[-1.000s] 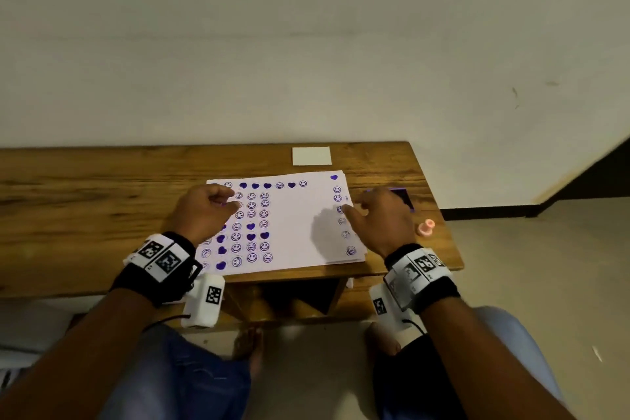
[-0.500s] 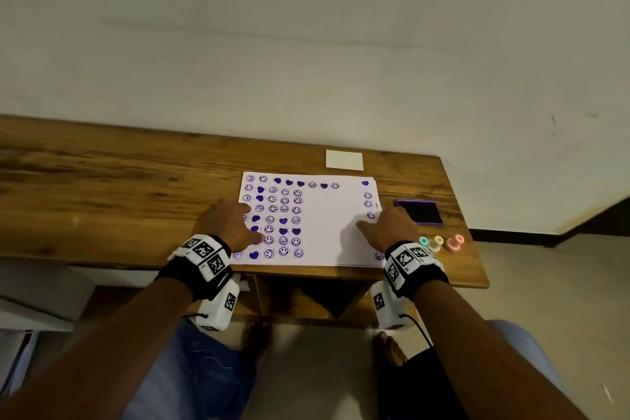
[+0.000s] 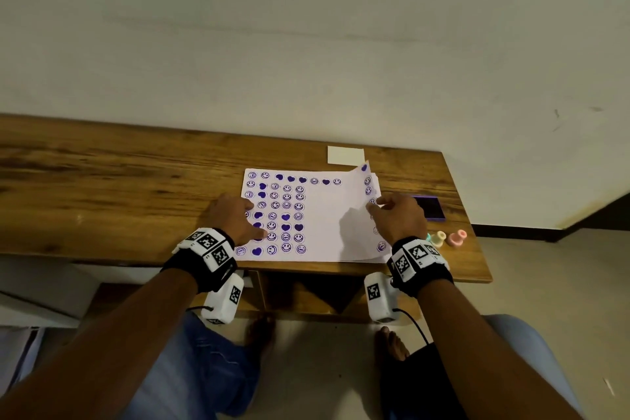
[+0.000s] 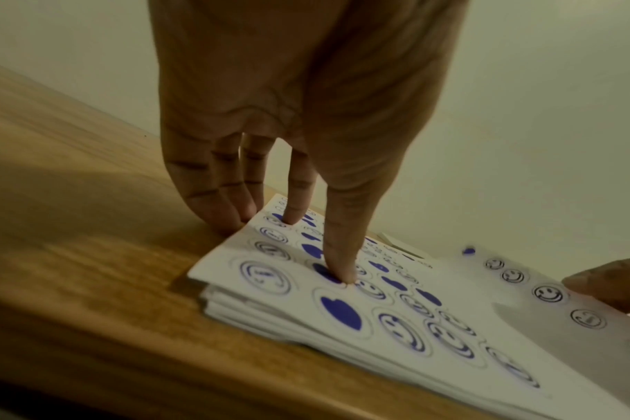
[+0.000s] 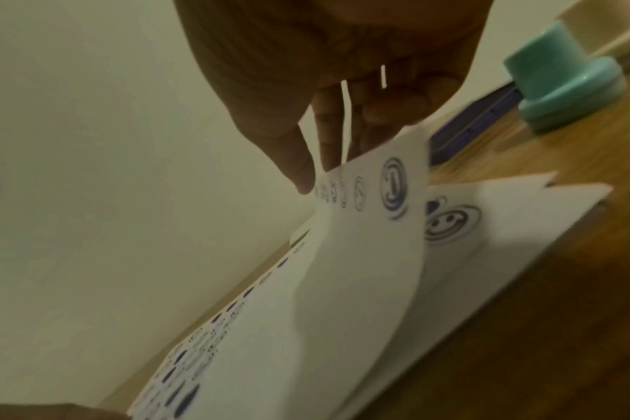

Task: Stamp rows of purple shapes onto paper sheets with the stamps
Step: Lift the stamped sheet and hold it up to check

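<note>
My left hand (image 3: 235,218) rests with straight, spread fingers on the left side of the top paper sheet (image 3: 324,215), the thumb tip (image 4: 337,272) pressing a purple heart and the outer fingertips at the sheet's left edge on the wooden counter (image 3: 102,187). My right hand (image 3: 400,216) pinches the sheet's right edge between thumb (image 5: 299,170) and fingers, its grip closed on the paper and lifting that edge off the stack of sheets (image 4: 306,335) below. The sheet carries rows of purple smileys and hearts. Just right of the stack lies the purple ink pad (image 3: 430,208); nearer me stand the teal stamp (image 5: 561,82), the cream stamp (image 3: 438,238) and the pink stamp (image 3: 457,237). A small white card (image 3: 345,155) lies beyond the sheets.
</note>
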Demonstrator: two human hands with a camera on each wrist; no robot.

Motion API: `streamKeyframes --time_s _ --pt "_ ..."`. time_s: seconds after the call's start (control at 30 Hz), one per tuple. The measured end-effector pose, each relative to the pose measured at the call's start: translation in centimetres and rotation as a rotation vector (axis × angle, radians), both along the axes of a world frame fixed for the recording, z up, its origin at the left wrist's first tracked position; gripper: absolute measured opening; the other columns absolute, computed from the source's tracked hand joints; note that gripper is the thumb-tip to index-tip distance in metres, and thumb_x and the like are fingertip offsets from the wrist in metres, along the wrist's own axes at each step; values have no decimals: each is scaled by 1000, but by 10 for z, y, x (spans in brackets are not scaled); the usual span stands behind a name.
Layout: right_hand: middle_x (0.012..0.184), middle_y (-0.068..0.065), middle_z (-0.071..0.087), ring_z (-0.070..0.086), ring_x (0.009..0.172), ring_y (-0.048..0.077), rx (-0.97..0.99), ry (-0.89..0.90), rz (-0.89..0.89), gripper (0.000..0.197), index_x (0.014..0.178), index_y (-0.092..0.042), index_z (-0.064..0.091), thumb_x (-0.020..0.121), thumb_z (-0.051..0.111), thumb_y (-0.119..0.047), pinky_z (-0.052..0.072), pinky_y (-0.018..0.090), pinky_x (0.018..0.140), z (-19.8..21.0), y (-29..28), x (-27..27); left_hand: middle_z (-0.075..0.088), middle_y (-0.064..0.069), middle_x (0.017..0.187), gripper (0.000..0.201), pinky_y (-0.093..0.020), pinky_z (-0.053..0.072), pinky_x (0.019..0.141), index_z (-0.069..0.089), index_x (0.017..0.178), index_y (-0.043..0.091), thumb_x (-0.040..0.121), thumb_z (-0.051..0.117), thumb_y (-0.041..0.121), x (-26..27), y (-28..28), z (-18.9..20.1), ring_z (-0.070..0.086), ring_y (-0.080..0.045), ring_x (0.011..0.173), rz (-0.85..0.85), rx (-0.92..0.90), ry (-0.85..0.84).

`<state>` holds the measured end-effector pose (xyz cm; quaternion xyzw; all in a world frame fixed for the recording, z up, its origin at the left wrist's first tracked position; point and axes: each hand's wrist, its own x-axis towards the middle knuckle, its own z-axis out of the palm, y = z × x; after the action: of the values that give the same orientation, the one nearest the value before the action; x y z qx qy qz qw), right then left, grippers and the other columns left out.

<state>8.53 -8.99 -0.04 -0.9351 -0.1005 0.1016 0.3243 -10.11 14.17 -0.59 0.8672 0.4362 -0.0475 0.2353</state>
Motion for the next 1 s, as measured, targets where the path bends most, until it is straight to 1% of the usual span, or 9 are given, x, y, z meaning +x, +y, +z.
streamKeyframes --time_s 0.13,0.27,0.37,0.47,0.57,0.63,0.77,0.9,1.0 --pt "87 -3 76 73 81 17 174 82 2 13 93 -26 74 82 80 -27 59 37 83 3 -1 6 47 -7 137 83 -42 45 101 59 128 21 55 89 47 -1 0 1 51 -29 123 -9 1 5" --pt "89 0 78 75 81 19 229 168 51 22 103 -17 77 82 82 -19 62 40 84 9 -6 11 46 -8 141 84 -41 45 103 56 133 21 60 84 53 -3 0 4 50 -28 126 -73 11 45" --pt "84 2 77 72 76 20 295 194 123 9 87 -18 75 83 80 -11 61 39 78 24 -11 12 46 -7 142 83 -40 44 104 55 134 21 64 78 59 -6 1 9 50 -27 126 -115 -14 47" --pt "86 11 76 71 77 24 395 214 196 18 78 -16 70 86 75 -1 60 40 74 49 -17 8 52 -5 141 69 -37 44 102 56 132 18 76 70 56 -9 4 20 53 -26 124 -96 -78 -4" --pt "74 8 75 70 59 16 595 320 225 16 80 -8 69 90 68 4 54 23 49 81 -26 2 60 -5 131 49 -33 47 89 55 130 16 89 64 40 -11 9 36 60 -26 108 -52 -185 -213" --pt "71 4 76 69 57 12 712 343 234 16 79 -8 70 90 67 3 54 22 50 96 -33 2 60 -5 131 42 -29 45 78 52 132 17 92 61 30 -13 11 50 57 -19 100 63 -389 -454" --pt "75 4 75 67 59 12 826 360 200 12 86 -10 75 87 69 1 54 21 55 120 -43 6 63 -4 126 17 -44 47 98 61 111 18 96 55 23 -17 14 82 61 -20 107 213 -677 -765" --pt "71 4 65 58 55 12 900 382 124 17 76 -14 74 83 72 1 50 21 53 140 -50 15 71 -14 105 10 -19 56 61 68 98 12 91 62 10 -18 22 117 70 -7 73 268 -608 -1041" --pt "66 2 64 51 54 11 886 329 141 20 72 -15 72 81 71 2 44 23 58 154 -52 20 73 -6 93 13 -20 57 66 70 101 8 90 63 9 -18 23 147 71 -10 75 206 -438 -1078"
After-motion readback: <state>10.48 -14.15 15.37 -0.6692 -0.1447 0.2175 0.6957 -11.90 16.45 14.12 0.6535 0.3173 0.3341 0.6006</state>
